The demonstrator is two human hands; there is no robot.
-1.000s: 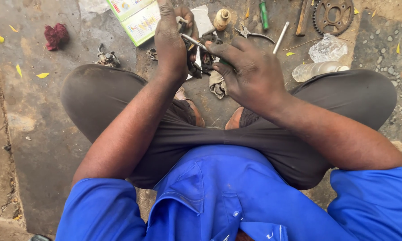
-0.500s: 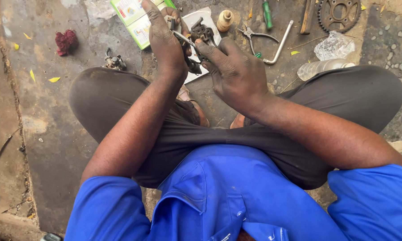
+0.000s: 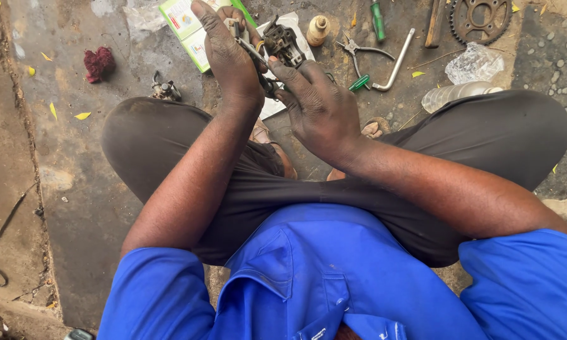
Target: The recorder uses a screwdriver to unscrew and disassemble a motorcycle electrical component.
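Dark, greasy metal makes up the small mechanical part (image 3: 283, 43) held up between both hands, above the person's crossed legs and over the concrete floor (image 3: 76, 164). The left hand (image 3: 230, 60) wraps its grip closed around the part's left side together with a thin metal tool (image 3: 249, 49) that slants across the palm; its fingers point away from the body. The right hand (image 3: 318, 104) meets it from the other side, thumb and fingertips pinched on the lower edge of the part, so this grip too is narrow and holding.

Just beneath the hands lies a white sheet of paper (image 3: 296, 25), and beside it, to the left, a green and white printed cardboard box (image 3: 186, 28). A small tan spool-shaped bottle (image 3: 317, 29) stands just right of the paper. Farther right lie grey metal pliers (image 3: 356, 50), a green-handled screwdriver (image 3: 377, 20), a bent silver L-shaped wrench (image 3: 400, 56) and a short green-capped piece (image 3: 359, 82) touching its lower end. A rusty toothed sprocket (image 3: 478, 19) sits at the top right, with a crumpled clear plastic bag (image 3: 475, 63) below it and a clear plastic bottle (image 3: 453, 96) resting against the right knee. On the left, a crumpled red rag (image 3: 98, 63) and a small grey metal fitting (image 3: 166, 90) lie well apart from the hands.
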